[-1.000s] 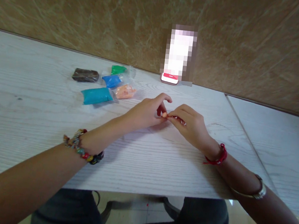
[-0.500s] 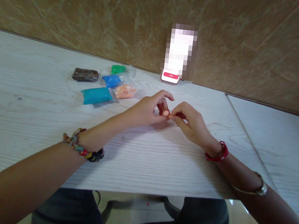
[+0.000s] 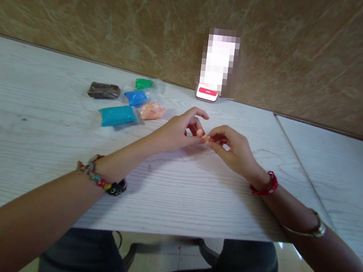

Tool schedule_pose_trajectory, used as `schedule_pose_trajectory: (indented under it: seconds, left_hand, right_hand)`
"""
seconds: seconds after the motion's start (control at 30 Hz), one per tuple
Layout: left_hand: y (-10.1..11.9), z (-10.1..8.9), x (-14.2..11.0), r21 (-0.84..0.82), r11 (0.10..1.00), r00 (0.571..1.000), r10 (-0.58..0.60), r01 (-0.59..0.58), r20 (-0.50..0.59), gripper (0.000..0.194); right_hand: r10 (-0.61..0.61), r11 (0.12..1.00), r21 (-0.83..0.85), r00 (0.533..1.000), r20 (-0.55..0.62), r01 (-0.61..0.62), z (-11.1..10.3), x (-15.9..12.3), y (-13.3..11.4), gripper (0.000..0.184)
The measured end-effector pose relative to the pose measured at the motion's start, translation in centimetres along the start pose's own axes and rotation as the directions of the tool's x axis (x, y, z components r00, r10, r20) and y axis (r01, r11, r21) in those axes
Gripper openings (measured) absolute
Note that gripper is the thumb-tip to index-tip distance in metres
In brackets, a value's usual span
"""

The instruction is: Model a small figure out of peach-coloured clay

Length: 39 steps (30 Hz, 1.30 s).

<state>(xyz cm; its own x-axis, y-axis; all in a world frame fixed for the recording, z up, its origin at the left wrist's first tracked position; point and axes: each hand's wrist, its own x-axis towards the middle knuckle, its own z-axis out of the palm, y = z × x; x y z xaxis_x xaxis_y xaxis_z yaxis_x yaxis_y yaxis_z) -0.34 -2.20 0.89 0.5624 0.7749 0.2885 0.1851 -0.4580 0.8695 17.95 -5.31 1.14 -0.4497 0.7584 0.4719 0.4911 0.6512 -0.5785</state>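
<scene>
Small pieces of peach modelling clay [image 3: 200, 132] show between my two hands, just above the white table [image 3: 175, 196]. My left hand [image 3: 187, 130] pinches the clay between thumb and fingers, with its index finger raised and curved over it. From the right, the thumb and index finger of my right hand [image 3: 230, 145] close on the clay's other end. The clay's exact shape is partly hidden by the fingertips. Nearest to my left hand lies a clear packet of peach clay [image 3: 152, 111].
Left of my hands lie packets of teal clay [image 3: 118, 116], blue clay [image 3: 135, 98], green clay [image 3: 144, 84] and a brown block [image 3: 103, 91]. A lit phone [image 3: 207, 93] leans on the marbled wall [image 3: 115, 25] behind. A seam crosses the tabletop at right.
My left fingers have shifted slightly left and up, and the rounded clay lump moved with them. More peach clay now shows between the fingertips of both hands.
</scene>
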Motion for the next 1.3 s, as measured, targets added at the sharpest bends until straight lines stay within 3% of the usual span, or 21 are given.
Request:
schedule_pose_trajectory:
  seconds: [0.17, 0.4, 0.73, 0.93, 1.17, 1.3]
  left_hand:
    - [0.13, 0.11, -0.14, 0.055, 0.998, 1.0, 0.007, -0.008, 0.016, 0.042]
    - [0.14, 0.15, -0.03, -0.042, 0.999, 0.999, -0.033, 0.032, -0.01, 0.044]
    - [0.33, 0.17, 0.0, -0.107, 0.993, 0.998, -0.056, 0.057, 0.007, 0.045]
    - [0.28, 0.16, 0.01, -0.145, 0.988, 0.998, -0.052, 0.057, 0.034, 0.045]
    - [0.5, 0.0, 0.04, -0.279, 0.957, 0.997, -0.078, 0.075, 0.0, 0.044]
    - [0.57, -0.23, 0.09, -0.284, 0.954, 0.994, -0.111, 0.1, -0.023, 0.045]
  right_hand:
    - [-0.127, 0.977, -0.176, 0.991, -0.038, 0.118, -0.13, 0.09, -0.64, 0.013]
    - [-0.124, 0.974, -0.209, 0.975, -0.184, 0.084, 0.04, 0.02, -0.64, 0.005]
    - [-0.288, 0.931, -0.262, 0.953, -0.097, 0.255, -0.07, -0.03, -0.26, 0.01]
    - [-0.319, 0.898, -0.322, 0.948, -0.007, 0.3, -0.23, -0.15, -0.09, 0.013]
    - [-0.399, 0.873, -0.318, 0.917, -0.026, 0.371, -0.52, -0.26, 0.28, 0.009]
    - [-0.358, 0.897, -0.303, 0.931, -0.074, 0.321, -0.51, -0.19, 0.07, 0.007]
